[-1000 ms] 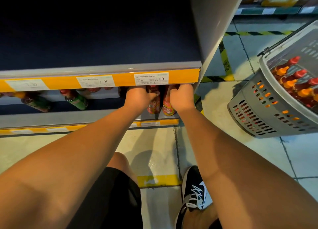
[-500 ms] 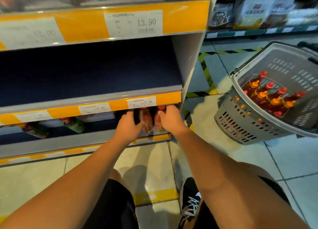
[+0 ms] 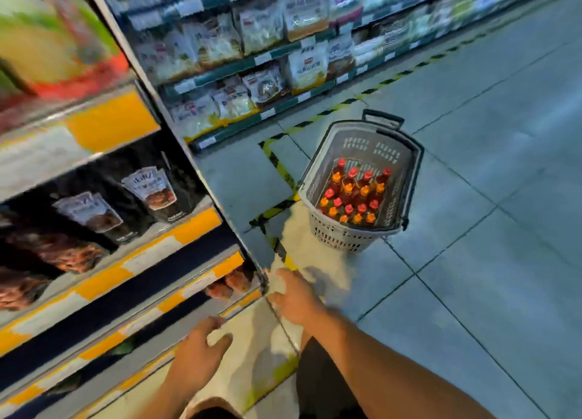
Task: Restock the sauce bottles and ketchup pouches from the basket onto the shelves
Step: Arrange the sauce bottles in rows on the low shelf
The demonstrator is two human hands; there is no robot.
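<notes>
1. We see the main risk in the reach ahead: the basket (image 3: 406, 179) stands on the floor, off to the far right and well apart from both our hands, and its bottles (image 3: 354, 193) stand packed tightly upright with red and orange caps touching. Pulling one out carelessly could tip its neighbours or drag a second bottle up with it.
2. We judge a second risk at the low shelf (image 3: 176, 295) on the left: a few red-capped bottles (image 3: 231, 281) sit at its right end, close to the shelf's upright post. A new bottle pushed in fast could knock them over or off the edge.
3. The view is heavily blurred, so we could misjudge where the shelf lip and the post are and catch a knuckle or a bottle on them.
4. Our left hand (image 3: 196, 354) hangs in front of the lowest shelf edge, fingers spread and relaxed, gripping nothing.
5. Our right hand (image 3: 296, 295) sits just beside the foot of the post, fingers loosely extended and empty; whether a fingertip touches the post, we cannot tell.
6. We see no ketchup pouches in the basket; dark stand-up pouches (image 3: 151, 191) sit on a higher shelf to the left.
</notes>
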